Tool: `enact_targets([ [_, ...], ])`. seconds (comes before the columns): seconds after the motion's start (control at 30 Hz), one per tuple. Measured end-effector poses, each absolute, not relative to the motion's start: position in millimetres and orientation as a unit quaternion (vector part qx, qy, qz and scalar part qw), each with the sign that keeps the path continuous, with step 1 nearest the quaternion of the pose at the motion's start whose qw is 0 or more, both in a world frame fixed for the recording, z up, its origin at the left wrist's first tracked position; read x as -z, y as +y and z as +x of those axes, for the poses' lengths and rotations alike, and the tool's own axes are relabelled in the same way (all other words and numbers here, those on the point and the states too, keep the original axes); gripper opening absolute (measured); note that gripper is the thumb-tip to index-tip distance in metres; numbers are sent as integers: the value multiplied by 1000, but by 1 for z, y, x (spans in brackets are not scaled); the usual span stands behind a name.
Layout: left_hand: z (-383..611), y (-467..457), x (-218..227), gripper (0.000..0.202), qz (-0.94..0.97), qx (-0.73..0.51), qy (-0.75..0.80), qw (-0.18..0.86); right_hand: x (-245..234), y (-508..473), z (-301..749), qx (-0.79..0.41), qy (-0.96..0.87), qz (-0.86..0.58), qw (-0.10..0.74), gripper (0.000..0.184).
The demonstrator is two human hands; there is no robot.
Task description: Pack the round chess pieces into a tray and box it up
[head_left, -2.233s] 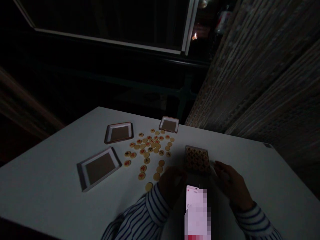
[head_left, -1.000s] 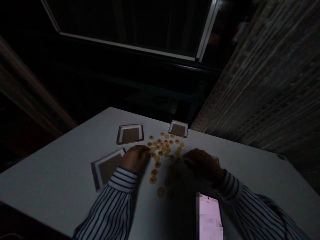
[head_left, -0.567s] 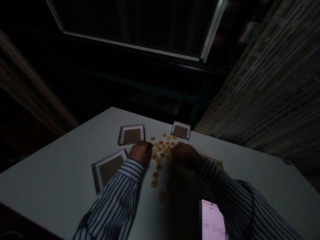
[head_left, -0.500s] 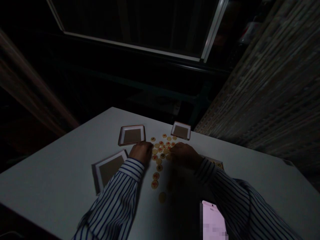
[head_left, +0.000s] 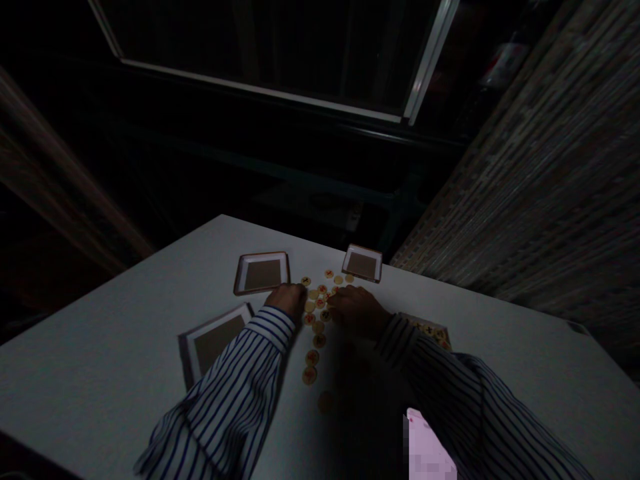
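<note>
Left hand (head_left: 289,300) and right hand (head_left: 360,311) have moved from beside the box (head_left: 434,325) to the round pieces (head_left: 321,303).
Now the pieces lie flat on the white bench (head_left: 115,347), in the gap between the 2 hands, and some more run down in a line toward the person. Fingers are bent on both hands, but it is too dark to tell if either grip is closed on a piece. The step looks like reaching in among the pieces; the next move seems to call for light fingertips, because the pieces sit so close together. The box, with pieces inside, shows past the right sleeve (head_left: 450,380).
</note>
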State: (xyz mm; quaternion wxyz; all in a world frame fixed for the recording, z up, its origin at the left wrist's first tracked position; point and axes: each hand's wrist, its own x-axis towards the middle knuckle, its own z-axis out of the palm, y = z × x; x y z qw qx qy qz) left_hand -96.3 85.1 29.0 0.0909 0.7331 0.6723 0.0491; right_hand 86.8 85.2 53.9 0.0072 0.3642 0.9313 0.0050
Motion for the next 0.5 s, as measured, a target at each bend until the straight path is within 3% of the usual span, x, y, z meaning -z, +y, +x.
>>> enact_targets([
  [0.5, -97, 95, -29, 30, 734, -22, 671, 103, -52, 78, 91, 13, 936, 353, -15, 28],
])
